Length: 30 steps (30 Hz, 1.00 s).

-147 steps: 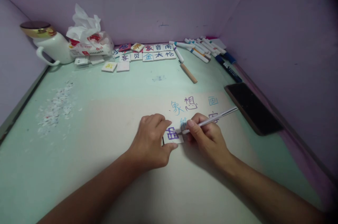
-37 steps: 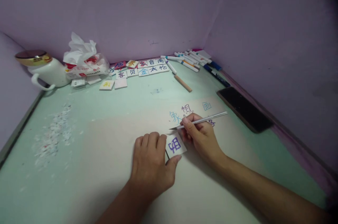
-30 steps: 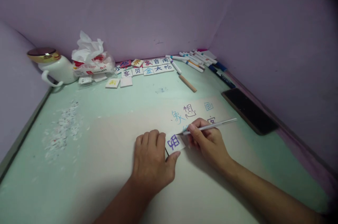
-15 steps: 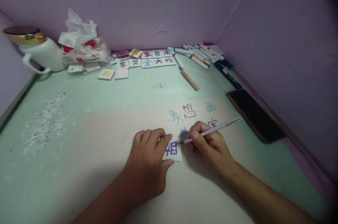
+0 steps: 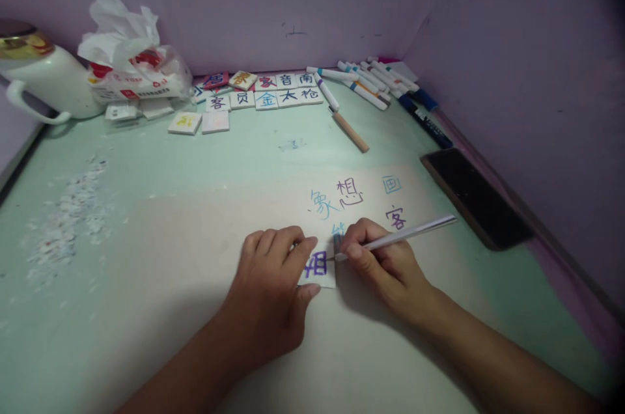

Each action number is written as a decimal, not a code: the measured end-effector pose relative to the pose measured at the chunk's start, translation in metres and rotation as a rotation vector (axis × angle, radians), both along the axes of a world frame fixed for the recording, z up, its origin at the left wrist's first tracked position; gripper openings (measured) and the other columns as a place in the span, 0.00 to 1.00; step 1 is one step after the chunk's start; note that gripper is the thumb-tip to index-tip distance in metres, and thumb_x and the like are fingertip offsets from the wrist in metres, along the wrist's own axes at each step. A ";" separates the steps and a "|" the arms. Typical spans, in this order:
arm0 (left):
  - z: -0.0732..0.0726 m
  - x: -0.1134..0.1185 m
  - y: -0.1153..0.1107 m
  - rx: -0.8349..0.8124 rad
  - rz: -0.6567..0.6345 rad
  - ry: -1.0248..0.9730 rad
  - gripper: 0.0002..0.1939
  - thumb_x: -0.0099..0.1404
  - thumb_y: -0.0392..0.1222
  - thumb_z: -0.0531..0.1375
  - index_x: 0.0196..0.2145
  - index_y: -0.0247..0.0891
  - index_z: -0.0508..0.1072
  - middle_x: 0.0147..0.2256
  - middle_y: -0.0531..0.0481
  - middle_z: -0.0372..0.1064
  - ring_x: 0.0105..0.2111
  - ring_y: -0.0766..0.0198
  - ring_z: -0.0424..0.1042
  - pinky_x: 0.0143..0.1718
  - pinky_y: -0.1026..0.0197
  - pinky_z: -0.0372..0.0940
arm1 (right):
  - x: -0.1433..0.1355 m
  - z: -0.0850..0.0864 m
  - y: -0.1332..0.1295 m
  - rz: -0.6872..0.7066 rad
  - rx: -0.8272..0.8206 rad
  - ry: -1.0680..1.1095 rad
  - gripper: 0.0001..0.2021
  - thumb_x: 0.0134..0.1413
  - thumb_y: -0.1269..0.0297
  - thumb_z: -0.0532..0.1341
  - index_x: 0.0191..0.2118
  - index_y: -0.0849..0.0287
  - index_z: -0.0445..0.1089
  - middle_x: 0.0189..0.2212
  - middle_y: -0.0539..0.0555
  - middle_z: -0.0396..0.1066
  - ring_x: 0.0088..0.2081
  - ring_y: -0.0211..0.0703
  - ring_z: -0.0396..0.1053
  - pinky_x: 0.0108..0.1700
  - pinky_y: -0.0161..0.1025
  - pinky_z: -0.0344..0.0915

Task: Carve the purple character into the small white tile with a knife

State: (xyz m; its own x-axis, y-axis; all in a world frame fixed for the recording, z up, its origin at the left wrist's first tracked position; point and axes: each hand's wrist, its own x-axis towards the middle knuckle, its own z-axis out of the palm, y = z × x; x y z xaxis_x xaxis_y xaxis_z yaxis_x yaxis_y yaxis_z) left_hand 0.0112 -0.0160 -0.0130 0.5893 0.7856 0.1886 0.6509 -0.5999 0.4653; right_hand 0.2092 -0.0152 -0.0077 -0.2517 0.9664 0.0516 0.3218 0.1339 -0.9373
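Observation:
A small white square tile (image 5: 328,276) with a purple character lies flat on the table, its left part hidden under my fingers. My left hand (image 5: 273,287) grips it from the left, fingers at its top edge and thumb at its bottom edge. Pinched in my right hand (image 5: 383,264) is a slim, pale, pen-like tool (image 5: 410,232), whose thin tip meets the tile's right part beside the purple strokes. Purple and blue characters (image 5: 349,191) are written on the table just beyond my hands.
White crumbs (image 5: 68,225) litter the left of the table (image 5: 219,166). Lettered tiles (image 5: 266,99), markers (image 5: 366,95), a wooden-handled tool (image 5: 350,132), a tissue pack (image 5: 141,82) and a white jug (image 5: 63,79) stand or lie at the back. A phone (image 5: 476,199) lies at the right.
The camera view has shifted slightly, so the objects at the back sit higher in the picture. The tool in my right hand lies a little flatter, its tip still at the tile's right part.

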 end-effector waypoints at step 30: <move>-0.002 0.003 -0.001 0.057 0.052 -0.044 0.17 0.59 0.38 0.55 0.47 0.33 0.67 0.42 0.39 0.65 0.40 0.50 0.64 0.41 0.45 0.59 | -0.008 -0.001 -0.001 -0.105 -0.028 -0.109 0.15 0.61 0.60 0.51 0.24 0.56 0.57 0.16 0.47 0.60 0.19 0.35 0.57 0.21 0.34 0.54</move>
State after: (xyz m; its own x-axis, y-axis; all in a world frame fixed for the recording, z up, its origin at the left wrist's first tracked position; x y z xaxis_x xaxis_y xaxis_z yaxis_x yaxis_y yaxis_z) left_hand 0.0146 -0.0171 -0.0145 0.5378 0.8024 0.2588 0.6616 -0.5919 0.4603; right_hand 0.2009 -0.0165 -0.0084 -0.1521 0.9884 0.0024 0.4327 0.0687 -0.8989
